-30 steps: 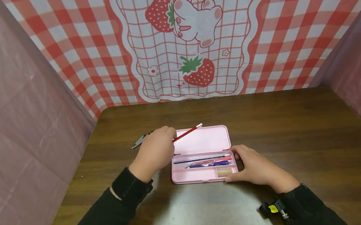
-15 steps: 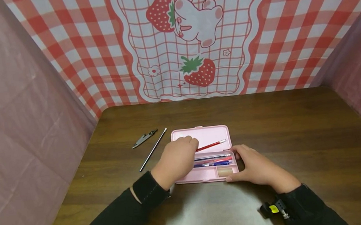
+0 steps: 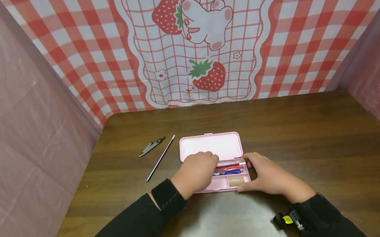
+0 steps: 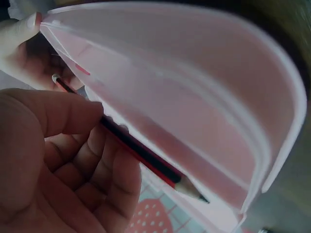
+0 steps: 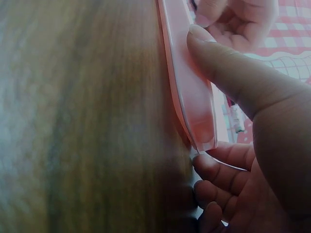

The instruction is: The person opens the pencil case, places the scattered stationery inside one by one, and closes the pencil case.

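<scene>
My left hand (image 3: 198,171) pinches a red-and-black striped pencil (image 4: 146,153) between thumb and fingers. Its sharpened tip points away from the fingers in the left wrist view. The pencil lies over the long compartment of an open pink pencil case (image 3: 210,146), whose lid is folded back. Inside the case are pens (image 3: 229,172), and a tan block (image 3: 236,181) fills the small compartment at the front right. My left hand hides the case's left part. My right hand (image 3: 269,174) grips the case's right end, thumb at the front and fingers behind.
On the wooden table (image 3: 299,134), left of the case, lie a grey drawing compass (image 3: 152,146) and a dark silvery pencil (image 3: 161,158). A red checked cloth (image 3: 100,58) hangs behind the table, and pink curtains stand at both sides.
My left hand has moved right and toward me, carrying the red pencil from above the lid down to the case's long compartment. The silvery pencil and compass came into full view. My right hand stayed put.
</scene>
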A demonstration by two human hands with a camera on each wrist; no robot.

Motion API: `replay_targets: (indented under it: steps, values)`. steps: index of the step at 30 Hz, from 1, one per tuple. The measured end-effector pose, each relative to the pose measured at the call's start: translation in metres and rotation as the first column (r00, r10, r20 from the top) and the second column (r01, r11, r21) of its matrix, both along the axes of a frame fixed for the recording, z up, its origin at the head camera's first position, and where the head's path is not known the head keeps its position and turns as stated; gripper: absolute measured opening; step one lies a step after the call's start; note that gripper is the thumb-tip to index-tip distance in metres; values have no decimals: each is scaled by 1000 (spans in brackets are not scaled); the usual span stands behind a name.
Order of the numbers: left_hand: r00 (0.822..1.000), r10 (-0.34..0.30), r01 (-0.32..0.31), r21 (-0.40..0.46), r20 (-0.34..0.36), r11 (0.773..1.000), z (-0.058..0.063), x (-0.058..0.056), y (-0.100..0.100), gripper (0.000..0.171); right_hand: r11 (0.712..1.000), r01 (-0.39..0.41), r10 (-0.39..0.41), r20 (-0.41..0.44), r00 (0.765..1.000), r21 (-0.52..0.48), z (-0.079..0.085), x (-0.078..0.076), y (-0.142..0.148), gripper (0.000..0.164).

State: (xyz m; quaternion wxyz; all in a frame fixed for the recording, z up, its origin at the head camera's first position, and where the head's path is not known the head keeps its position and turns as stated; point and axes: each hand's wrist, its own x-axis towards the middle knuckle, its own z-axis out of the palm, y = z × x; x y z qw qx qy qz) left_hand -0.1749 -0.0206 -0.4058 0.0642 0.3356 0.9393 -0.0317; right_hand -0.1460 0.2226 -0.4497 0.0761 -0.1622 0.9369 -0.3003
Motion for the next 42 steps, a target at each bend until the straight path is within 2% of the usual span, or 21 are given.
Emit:
replay_targets:
  steps: [5, 14, 24, 30, 35, 42]
  values:
    - [998, 10, -10, -9, 63, 1000, -3, -3, 0, 39, 1000, 1, -1, 3, 1000, 0, 3, -1, 0, 98]
    - [997, 2, -2, 3, 80, 1000, -6, -7, -4, 31, 1000, 2, -2, 9, 1000, 14, 6, 0, -1, 99]
    - [1000, 2, -2, 29, 13, 1000, -7, -9, -11, 14, 1000, 4, -4, 14, 1000, 17, 6, 0, -3, 99]
    - [999, 28, -30, 75, 27, 997, -10, -13, -16, 13, 1000, 1, -2, 27, 1000, 13, 6, 0, -3, 100]
    - [999, 36, -36, 97, 2, 995, -8, -14, -23, 9, 1000, 0, 0, 16, 1000, 12, 5, 0, -2, 100]
    - [995, 81, -79, 36, -65, 996, -6, -22, -47, 12, 1000, 3, -4, 22, 1000, 19, 4, 1, -2, 100]
